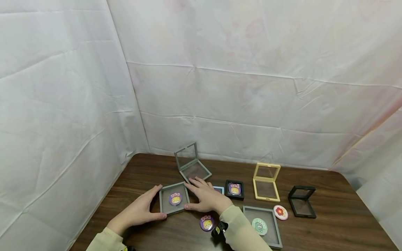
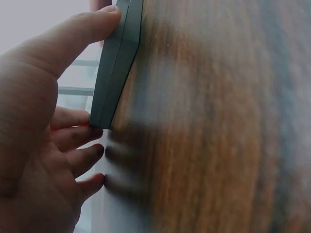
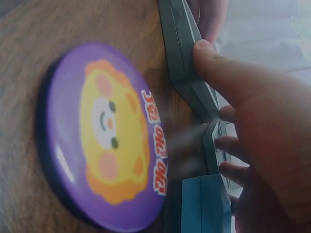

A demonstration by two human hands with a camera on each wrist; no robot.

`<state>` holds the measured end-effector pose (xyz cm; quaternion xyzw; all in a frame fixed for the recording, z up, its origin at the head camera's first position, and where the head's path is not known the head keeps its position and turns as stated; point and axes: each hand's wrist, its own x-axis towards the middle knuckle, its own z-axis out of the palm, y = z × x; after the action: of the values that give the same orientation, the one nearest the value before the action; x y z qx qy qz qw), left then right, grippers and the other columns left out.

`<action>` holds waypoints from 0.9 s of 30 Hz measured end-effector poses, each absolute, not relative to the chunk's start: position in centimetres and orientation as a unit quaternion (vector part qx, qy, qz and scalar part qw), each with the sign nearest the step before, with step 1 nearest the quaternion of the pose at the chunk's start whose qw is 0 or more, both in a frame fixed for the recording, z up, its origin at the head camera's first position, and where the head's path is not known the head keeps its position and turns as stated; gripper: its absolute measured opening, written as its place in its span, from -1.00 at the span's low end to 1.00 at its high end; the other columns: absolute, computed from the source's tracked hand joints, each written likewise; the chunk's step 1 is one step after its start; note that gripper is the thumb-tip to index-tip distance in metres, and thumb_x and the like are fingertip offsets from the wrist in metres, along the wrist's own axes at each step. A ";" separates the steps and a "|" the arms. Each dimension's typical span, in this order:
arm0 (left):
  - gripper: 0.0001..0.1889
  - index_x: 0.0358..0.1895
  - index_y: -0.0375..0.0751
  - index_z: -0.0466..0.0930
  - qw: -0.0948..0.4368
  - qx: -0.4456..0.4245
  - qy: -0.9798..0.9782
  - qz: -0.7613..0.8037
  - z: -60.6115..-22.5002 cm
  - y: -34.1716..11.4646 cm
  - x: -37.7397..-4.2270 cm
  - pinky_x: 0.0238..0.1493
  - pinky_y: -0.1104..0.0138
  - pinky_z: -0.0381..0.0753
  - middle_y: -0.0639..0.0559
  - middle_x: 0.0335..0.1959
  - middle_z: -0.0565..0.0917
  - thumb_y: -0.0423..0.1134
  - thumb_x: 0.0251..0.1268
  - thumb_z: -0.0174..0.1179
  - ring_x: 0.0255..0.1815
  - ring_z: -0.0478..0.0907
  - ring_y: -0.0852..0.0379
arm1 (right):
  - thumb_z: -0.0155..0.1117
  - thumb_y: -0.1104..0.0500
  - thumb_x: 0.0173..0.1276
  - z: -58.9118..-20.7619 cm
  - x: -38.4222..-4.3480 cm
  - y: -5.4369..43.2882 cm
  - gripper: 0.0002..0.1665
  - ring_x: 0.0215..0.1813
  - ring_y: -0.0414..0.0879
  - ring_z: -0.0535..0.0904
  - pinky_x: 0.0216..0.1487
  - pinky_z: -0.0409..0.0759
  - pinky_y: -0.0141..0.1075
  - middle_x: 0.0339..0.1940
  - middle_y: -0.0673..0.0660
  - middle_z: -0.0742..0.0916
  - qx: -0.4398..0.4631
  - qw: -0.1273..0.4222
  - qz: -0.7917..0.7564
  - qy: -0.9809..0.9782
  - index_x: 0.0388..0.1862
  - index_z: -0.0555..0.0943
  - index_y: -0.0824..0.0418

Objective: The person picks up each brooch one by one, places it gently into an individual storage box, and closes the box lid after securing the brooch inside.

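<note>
A square grey display case [image 1: 168, 208], its lid closed, lies on the wooden table with a purple lion badge [image 1: 175, 198] framed in its clear film. My left hand [image 1: 139, 209] grips its left side, thumb at the near corner and fingers by the far one. On the opposite side my right hand [image 1: 208, 197] holds the case, thumb on the near right corner, fingertips at the far edge. The left wrist view shows the case's thick grey side [image 2: 116, 63] under the thumb. A second purple lion badge [image 3: 104, 131] lies loose near my right wrist.
Behind stands an opened grey case [image 1: 195, 170]. Rightward are a blue-edged case [image 1: 219, 190] partly behind my hand, a black case [image 1: 234, 197] with a lion badge, an opened yellow case [image 1: 266, 190], an opened black case [image 1: 302, 207], a flower badge [image 1: 280, 212] and a grey case [image 1: 271, 232] with a green badge.
</note>
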<state>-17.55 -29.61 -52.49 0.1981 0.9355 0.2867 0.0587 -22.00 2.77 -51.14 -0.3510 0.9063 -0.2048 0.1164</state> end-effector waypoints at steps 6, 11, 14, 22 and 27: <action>0.28 0.70 -0.38 0.21 0.052 0.200 0.937 0.281 -52.3 -29.2 -17.8 0.49 -0.35 0.38 -0.47 0.64 0.32 0.41 0.12 0.58 0.62 0.31 -0.48 | 0.32 -0.40 0.55 -50.9 -21.9 2.6 0.05 0.83 0.17 -0.02 0.65 0.13 0.38 0.82 0.16 0.24 -0.348 0.113 -0.202 0.908 0.83 0.20 -0.05; 0.28 0.68 -0.40 0.25 0.048 0.203 0.939 0.275 -52.3 -29.1 -17.9 0.48 -0.32 0.41 -0.44 0.62 0.35 0.41 0.10 0.60 0.60 0.35 -0.45 | 0.33 -0.40 0.54 -50.8 -21.8 2.6 0.04 0.83 0.16 0.00 0.65 0.14 0.37 0.81 0.17 0.26 -0.346 0.110 -0.199 0.910 0.81 0.24 -0.04; 0.28 0.67 -0.40 0.27 0.046 0.203 0.939 0.273 -52.3 -29.0 -18.0 0.48 -0.30 0.42 -0.41 0.61 0.38 0.41 0.09 0.60 0.59 0.37 -0.42 | 0.33 -0.40 0.55 -50.8 -21.7 2.7 0.02 0.82 0.17 0.02 0.65 0.15 0.37 0.80 0.19 0.28 -0.348 0.106 -0.200 0.910 0.80 0.27 -0.02; 0.26 0.63 -0.39 0.32 0.036 0.199 0.943 0.266 -52.2 -29.2 -18.3 0.46 -0.26 0.47 -0.34 0.56 0.45 0.42 0.04 0.62 0.55 0.44 -0.37 | 0.35 -0.36 0.56 -50.1 -22.0 3.4 -0.04 0.79 0.20 0.11 0.66 0.15 0.34 0.75 0.23 0.36 -0.352 0.095 -0.210 0.907 0.74 0.38 0.07; 0.25 0.63 -0.40 0.33 0.034 0.199 0.944 0.262 -52.2 -29.4 -18.6 0.46 -0.25 0.47 -0.33 0.56 0.46 0.39 0.04 0.64 0.54 0.45 -0.36 | 0.33 -0.33 0.60 -49.7 -22.1 4.4 -0.08 0.78 0.23 0.14 0.65 0.13 0.38 0.75 0.25 0.36 -0.355 0.089 -0.211 0.906 0.72 0.39 0.11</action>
<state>-18.60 -29.43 -52.16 0.1985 0.9437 0.2624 0.0344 -22.06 4.35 -49.66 -0.3550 0.9063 -0.2113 0.0893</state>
